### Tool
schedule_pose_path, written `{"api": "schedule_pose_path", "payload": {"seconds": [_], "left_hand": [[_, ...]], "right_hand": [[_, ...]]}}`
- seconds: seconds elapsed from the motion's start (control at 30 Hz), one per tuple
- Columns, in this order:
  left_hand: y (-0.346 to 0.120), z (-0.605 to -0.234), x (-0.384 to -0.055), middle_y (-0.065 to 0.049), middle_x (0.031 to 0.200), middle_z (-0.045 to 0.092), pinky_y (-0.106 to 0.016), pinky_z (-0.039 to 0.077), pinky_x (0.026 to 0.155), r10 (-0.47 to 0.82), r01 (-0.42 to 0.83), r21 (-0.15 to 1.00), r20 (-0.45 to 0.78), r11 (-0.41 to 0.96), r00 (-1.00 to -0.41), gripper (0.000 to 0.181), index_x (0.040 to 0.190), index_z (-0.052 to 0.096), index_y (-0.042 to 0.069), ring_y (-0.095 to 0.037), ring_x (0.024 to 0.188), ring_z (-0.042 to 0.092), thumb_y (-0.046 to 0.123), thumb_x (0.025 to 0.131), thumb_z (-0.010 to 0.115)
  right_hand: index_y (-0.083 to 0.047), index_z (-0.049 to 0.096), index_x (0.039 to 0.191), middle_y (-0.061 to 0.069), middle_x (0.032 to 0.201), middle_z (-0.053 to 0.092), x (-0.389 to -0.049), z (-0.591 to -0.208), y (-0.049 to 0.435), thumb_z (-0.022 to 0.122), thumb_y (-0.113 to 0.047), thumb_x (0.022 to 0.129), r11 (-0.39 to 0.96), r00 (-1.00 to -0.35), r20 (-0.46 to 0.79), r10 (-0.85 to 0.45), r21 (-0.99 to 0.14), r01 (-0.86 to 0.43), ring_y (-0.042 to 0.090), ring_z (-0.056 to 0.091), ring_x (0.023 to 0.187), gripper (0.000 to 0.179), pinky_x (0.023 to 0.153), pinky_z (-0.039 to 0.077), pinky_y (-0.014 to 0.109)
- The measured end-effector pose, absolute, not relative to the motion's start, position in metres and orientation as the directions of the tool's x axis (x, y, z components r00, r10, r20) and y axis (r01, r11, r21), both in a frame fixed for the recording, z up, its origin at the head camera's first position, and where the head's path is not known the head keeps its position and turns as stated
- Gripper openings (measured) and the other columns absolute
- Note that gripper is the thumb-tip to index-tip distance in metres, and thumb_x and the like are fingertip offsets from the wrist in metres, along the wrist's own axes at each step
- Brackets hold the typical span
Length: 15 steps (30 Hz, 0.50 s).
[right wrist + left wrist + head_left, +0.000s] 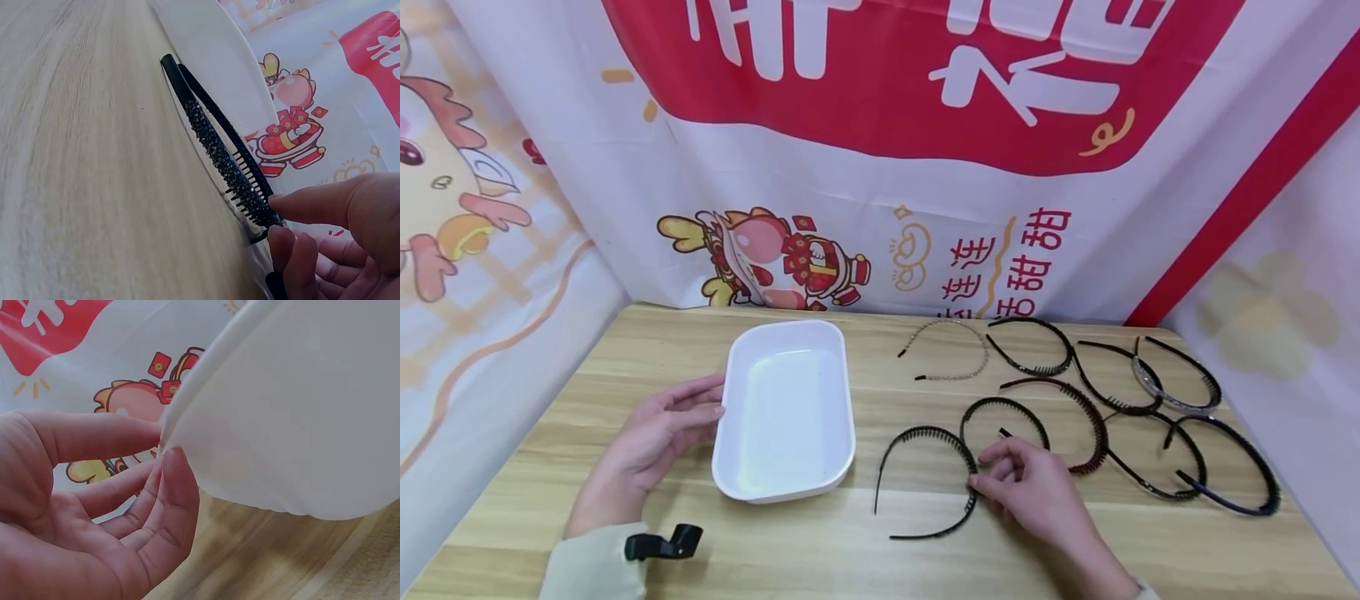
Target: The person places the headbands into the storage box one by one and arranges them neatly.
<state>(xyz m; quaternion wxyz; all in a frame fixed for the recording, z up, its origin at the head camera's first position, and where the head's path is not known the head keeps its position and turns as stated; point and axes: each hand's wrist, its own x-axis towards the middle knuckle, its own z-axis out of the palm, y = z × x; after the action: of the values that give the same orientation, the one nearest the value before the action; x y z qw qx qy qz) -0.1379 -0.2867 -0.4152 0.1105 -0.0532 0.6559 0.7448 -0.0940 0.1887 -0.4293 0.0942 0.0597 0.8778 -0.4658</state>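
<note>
At the left, a white plastic tray (pixel 847 392) stands on the table. My left hand (pixel 658 433) is at its left side; in the left wrist view the thumb and fingers of the left hand (pixel 119 494) pinch the tray's rim (pixel 206 359). To the tray's right is a black toothed headband (pixel 925 432), its ends pointing left. My right hand (pixel 1033 492) grips it by its right side between thumb and index finger. Dark sparkling beads cover the headband (pixel 219 153) in the right wrist view. Just behind that hand lies a second black headband (pixel 1003 402), partly covered by the fingers.
Several more headbands lie at the right: a thin beaded one (pixel 981 362), a dark red one (pixel 1097 425), a silvery one (pixel 1150 383) and a dark blue-black one (pixel 1262 471). A printed cloth (pixel 880 192) hangs behind the wooden table (pixel 790 550).
</note>
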Motion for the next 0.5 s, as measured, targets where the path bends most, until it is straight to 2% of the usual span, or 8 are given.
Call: {"api": "schedule_pose_path", "payload": {"seconds": [0.13,0.37,0.5], "left_hand": [[-0.2871,-0.4144,-0.1374,0.006,0.114,0.078,-0.032,0.065,0.09,0.108,-0.266,0.951,-0.251,-0.157,-0.962,0.039,0.13,0.07,0.02,-0.01,0.103,0.075,-0.004,0.099,0.069],[-0.2885,-0.4123,-0.1349,0.006,0.118,0.077,-0.034,0.065,0.093,0.131,-0.287,0.947,-0.27,-0.142,-0.954,0.048,0.141,0.063,0.016,-0.012,0.106,0.075,-0.005,0.098,0.068],[-0.289,-0.4133,-0.1341,0.006,0.118,0.077,-0.034,0.064,0.094,0.136,-0.286,0.948,-0.268,-0.136,-0.954,0.048,0.139,0.063,0.019,-0.012,0.106,0.075,-0.005,0.098,0.068]], "right_hand": [[-0.013,0.074,0.106,-0.002,0.078,0.074,-0.0949,-0.4274,0.1881,0.093,-0.022,0.083,0.593,-0.975,-0.222,0.03,-0.781,0.196,0.019,0.065,0.057,0.031,0.053,0.053,0.029],[-0.014,0.075,0.106,-0.004,0.077,0.073,-0.0955,-0.4254,0.187,0.095,-0.025,0.08,0.649,-0.976,-0.215,0.039,-0.737,0.188,0.016,0.066,0.063,0.034,0.06,0.051,0.026],[-0.014,0.075,0.104,-0.004,0.075,0.073,-0.095,-0.4266,0.1866,0.095,-0.026,0.08,0.659,-0.976,-0.213,0.04,-0.729,0.186,0.015,0.065,0.062,0.034,0.059,0.049,0.025]]}}
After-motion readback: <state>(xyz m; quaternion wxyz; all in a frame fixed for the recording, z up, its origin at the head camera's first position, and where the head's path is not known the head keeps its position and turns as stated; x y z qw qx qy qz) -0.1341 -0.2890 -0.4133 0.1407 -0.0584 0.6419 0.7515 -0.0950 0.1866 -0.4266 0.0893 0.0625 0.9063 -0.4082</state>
